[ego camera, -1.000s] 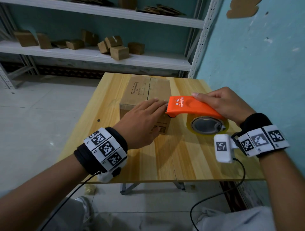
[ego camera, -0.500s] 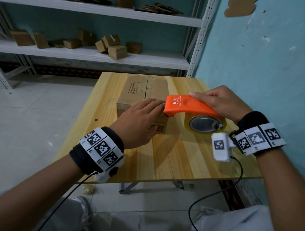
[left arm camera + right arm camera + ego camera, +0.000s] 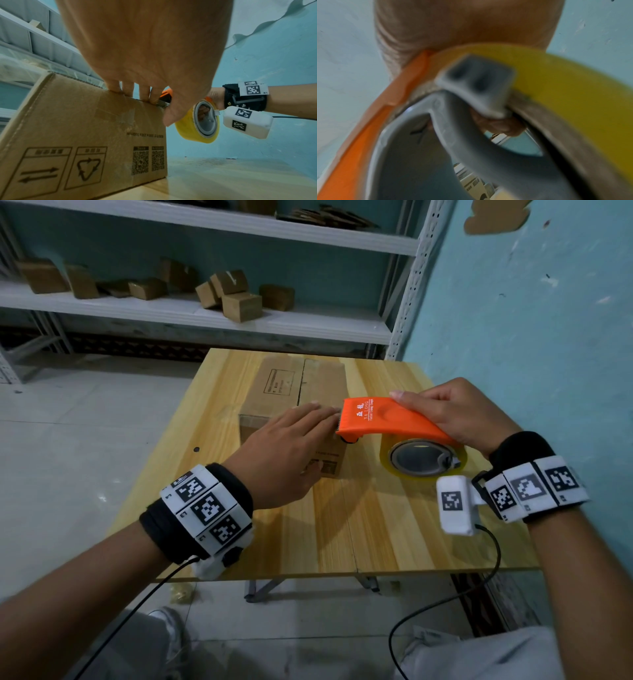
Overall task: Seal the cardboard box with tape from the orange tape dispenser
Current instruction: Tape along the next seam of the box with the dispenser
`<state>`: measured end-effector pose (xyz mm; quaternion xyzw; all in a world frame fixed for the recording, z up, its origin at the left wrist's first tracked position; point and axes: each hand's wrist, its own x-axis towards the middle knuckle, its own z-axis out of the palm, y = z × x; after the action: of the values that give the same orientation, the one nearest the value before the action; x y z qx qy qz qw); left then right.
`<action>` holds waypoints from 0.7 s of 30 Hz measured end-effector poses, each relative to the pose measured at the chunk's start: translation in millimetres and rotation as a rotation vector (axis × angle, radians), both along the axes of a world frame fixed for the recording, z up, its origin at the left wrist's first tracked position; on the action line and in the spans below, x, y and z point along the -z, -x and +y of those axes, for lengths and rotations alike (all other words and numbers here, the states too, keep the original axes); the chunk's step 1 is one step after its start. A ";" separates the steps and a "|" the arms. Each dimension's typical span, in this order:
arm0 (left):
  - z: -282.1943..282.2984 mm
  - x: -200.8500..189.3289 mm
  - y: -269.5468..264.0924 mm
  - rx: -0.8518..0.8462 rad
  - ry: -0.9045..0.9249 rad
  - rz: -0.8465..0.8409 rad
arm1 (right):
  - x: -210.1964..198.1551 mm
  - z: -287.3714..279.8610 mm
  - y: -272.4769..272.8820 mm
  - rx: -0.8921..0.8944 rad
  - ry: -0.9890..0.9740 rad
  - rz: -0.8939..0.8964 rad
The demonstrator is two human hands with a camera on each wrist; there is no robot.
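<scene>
We press our left hand (image 3: 284, 446) flat on the box (image 3: 294, 392) – fingers straight – and our right hand (image 3: 459, 412) grips the dispenser (image 3: 383, 419) at the box's near edge.

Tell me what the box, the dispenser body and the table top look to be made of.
Cardboard box: brown corrugated board, matte, with printed marks and creased edges. Orange tape dispenser: moulded plastic by its smooth, faintly glossy shell; the toothed front edge looks metallic, though that is unsure. Table: light wood or wood-look laminate, striped grain, slight sheen.
</scene>
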<state>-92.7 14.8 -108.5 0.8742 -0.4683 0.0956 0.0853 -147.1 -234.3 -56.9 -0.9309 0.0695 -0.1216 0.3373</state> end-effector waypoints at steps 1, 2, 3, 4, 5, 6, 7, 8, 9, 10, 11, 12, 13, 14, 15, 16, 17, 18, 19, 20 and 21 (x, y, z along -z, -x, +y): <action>0.1 0.3 -0.2 0.001 0.001 -0.002 | -0.2 0.2 0.1 -0.004 0.004 -0.004; -0.1 0.3 -0.2 0.003 0.004 -0.005 | -0.3 0.3 0.2 -0.006 0.011 -0.008; 0.0 0.4 -0.3 0.005 0.006 -0.007 | -0.8 0.6 0.5 -0.008 0.017 -0.011; 0.0 0.5 -0.2 0.005 0.006 -0.008 | -1.0 1.2 0.8 -0.010 0.021 -0.011; 0.0 0.6 0.0 0.005 0.005 -0.009 | -1.2 1.5 0.9 -0.013 0.022 -0.011; -0.1 0.7 0.0 0.004 0.005 -0.012 | -1.1 1.4 0.7 -0.015 0.026 -0.011; -0.2 0.5 0.1 0.003 0.005 -0.013 | -1.1 1.3 0.6 -0.015 0.029 -0.012; -0.4 0.4 0.3 0.001 0.004 -0.009 | -1.1 1.3 0.7 -0.013 0.031 -0.015; -0.5 0.4 0.6 -0.002 0.006 -0.004 | -1.2 1.4 1.2 -0.012 0.033 -0.016; -0.6 0.3 0.6 -0.004 0.009 -0.002 | -1.1 1.5 1.2 -0.010 0.036 -0.016; -0.5 0.3 0.5 -0.005 0.010 -0.002 | -1.0 1.3 1.0 -0.010 0.038 -0.016; -0.5 0.4 0.5 -0.005 0.012 -0.002 | -1.0 1.3 1.0 -0.011 0.041 -0.016; -0.5 0.6 0.5 -0.005 0.012 -0.002 | -0.8 1.4 1.1 -0.013 0.043 -0.016; -0.4 0.5 0.4 -0.006 0.013 0.000 | -0.8 1.4 1.0 -0.015 0.045 -0.018; -0.3 0.5 0.3 -0.007 0.011 0.003 | -1.0 1.5 1.2 -0.018 0.045 -0.021; -0.2 0.5 0.3 -0.008 0.008 0.004 | -0.9 1.6 1.4 -0.019 0.044 -0.023; -0.1 0.8 0.1 -0.008 0.008 0.005 | -1.0 1.9 1.9 -0.018 0.044 -0.022; -0.2 1.1 -0.3 -0.007 0.010 0.006 | -1.0 2.0 2.1 -0.017 0.045 -0.018; -0.1 1.2 -0.7 -0.007 0.013 0.008 | -1.0 2.0 2.2 -0.015 0.044 -0.013; 0.0 1.6 -1.2 -0.006 0.013 0.009 | -0.8 1.8 2.1 -0.013 0.042 -0.010; 0.3 1.6 -1.7 -0.005 0.012 0.009 | -0.9 1.5 1.9 -0.012 0.043 -0.007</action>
<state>-91.1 15.1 -110.0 0.8754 -0.4649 0.0946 0.0927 -149.0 -232.8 -56.0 -0.9378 0.0603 -0.1245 0.3184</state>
